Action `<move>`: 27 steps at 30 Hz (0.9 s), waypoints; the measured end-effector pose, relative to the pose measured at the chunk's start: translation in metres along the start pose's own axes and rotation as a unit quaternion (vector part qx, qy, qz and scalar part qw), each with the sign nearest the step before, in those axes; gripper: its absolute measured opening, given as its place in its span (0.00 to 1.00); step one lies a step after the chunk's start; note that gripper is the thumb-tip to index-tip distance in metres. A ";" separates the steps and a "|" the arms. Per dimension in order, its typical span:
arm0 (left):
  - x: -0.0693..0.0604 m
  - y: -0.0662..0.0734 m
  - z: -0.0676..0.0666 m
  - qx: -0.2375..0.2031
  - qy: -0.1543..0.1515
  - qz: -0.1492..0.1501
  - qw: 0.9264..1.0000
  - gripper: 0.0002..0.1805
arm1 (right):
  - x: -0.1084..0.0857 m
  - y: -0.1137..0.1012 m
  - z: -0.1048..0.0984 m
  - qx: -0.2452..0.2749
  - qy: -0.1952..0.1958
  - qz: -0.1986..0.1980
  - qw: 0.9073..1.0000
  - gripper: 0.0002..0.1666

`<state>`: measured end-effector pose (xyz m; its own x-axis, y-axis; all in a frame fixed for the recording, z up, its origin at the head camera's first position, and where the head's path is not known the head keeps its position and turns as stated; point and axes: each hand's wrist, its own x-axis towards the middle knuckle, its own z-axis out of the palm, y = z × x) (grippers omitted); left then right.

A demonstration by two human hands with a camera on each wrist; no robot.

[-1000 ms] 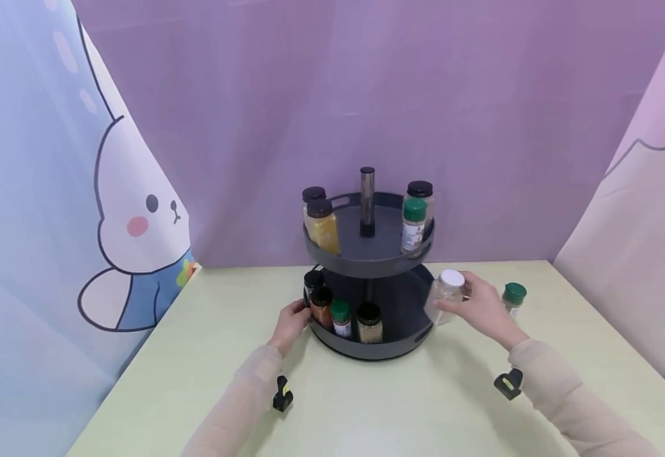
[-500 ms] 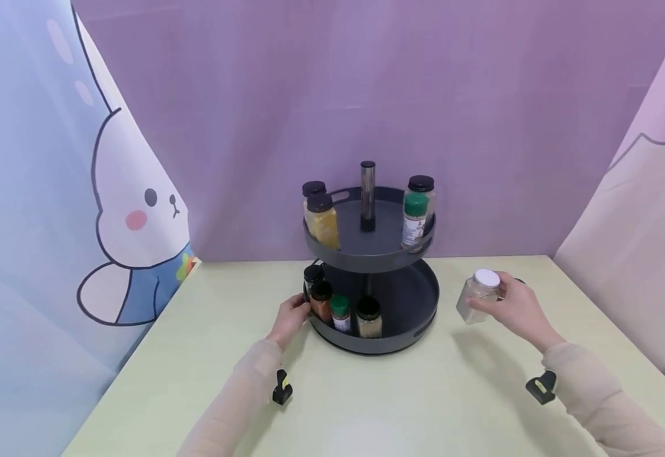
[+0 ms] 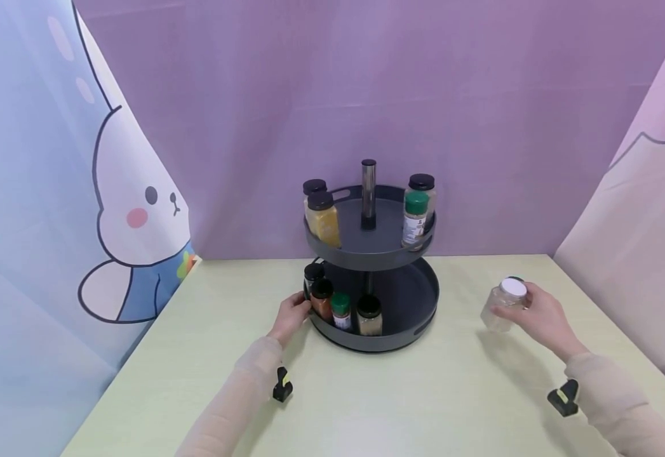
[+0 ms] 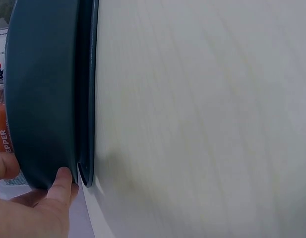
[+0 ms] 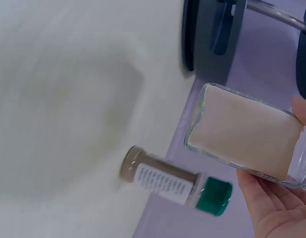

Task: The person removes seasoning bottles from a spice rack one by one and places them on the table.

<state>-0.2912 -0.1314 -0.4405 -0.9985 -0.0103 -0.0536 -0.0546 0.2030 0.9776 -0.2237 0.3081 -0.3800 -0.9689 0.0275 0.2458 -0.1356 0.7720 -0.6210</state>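
My right hand [image 3: 546, 320] grips a clear square spice jar [image 5: 247, 131] with a white lid and pale powder inside, tilted and held above the table right of the two-tier turntable. Behind it, in the right wrist view, a green-capped spice bottle [image 5: 165, 178] stands on the table; the head view mostly hides it. My left hand [image 3: 291, 317] pinches the left edge of the turntable's lower tray [image 4: 43, 99], thumb at the rim and fingertips against the outer wall. Beside the thumb sits an orange-red spice jar [image 3: 322, 301] in that tray.
The lower tray also bears a black-capped jar [image 3: 313, 277], a green-capped bottle [image 3: 341, 311] and a tan spice jar [image 3: 369, 317]. On the upper tray [image 3: 366, 259] stand a yellow spice jar [image 3: 325, 222], a green-capped bottle [image 3: 415, 222] and two black-capped jars. A purple curtain [image 3: 241, 158] hangs behind the table.
My right hand has carried the white-lidded jar rightward, from beside the lower tray to in front of the green-capped bottle. My left hand stays at the tray's edge.
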 end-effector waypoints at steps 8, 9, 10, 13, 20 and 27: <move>0.008 -0.009 0.000 -0.007 0.003 0.000 1.000 0.23 | -0.007 0.020 -0.003 -0.006 -0.019 0.029 0.999 0.40; 0.008 -0.010 0.000 -0.006 0.002 -0.001 1.000 0.23 | -0.008 0.022 -0.003 -0.008 -0.022 0.031 0.999 0.42; 0.009 -0.010 0.000 -0.006 0.000 -0.003 1.000 0.23 | -0.009 0.025 -0.004 -0.010 -0.023 0.033 0.999 0.43; 0.009 -0.011 -0.001 -0.012 -0.004 -0.005 1.000 0.23 | -0.011 0.031 -0.007 -0.015 -0.028 0.036 0.999 0.44; 0.005 -0.009 -0.002 -0.019 -0.009 -0.004 1.000 0.24 | -0.015 0.042 -0.010 -0.021 -0.027 0.058 0.998 0.46; 0.007 -0.011 0.001 -0.012 0.000 -0.006 1.000 0.23 | -0.018 0.054 -0.013 -0.021 -0.041 0.086 0.995 0.51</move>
<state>-0.2977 -0.1328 -0.4517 -0.9977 -0.0125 -0.0660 -0.0672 0.1800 0.9814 -0.2105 0.3576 -0.4082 -0.9909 0.1107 0.0771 0.0398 0.7858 -0.6172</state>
